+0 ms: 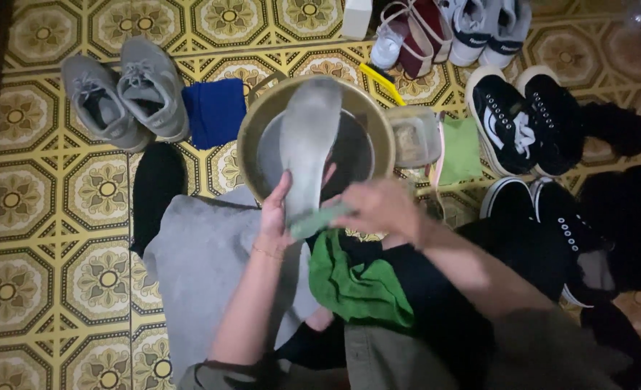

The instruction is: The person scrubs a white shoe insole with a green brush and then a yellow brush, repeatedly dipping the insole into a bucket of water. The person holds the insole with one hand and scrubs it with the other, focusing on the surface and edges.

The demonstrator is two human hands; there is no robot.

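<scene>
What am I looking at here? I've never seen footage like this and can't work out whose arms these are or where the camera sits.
The camera is worn on a person's head and looks down, so both arms are their own. The left hand holds a grey shoe insole over a round metal basin on the patterned tiled floor. The right hand, blurred, presses a green cloth against the insole's lower end. Around the basin lie grey sneakers, black sneakers, a blue cloth and a small clear container.

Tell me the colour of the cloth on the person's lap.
Green cloth, clearest in the head view, below the right hand.
</scene>
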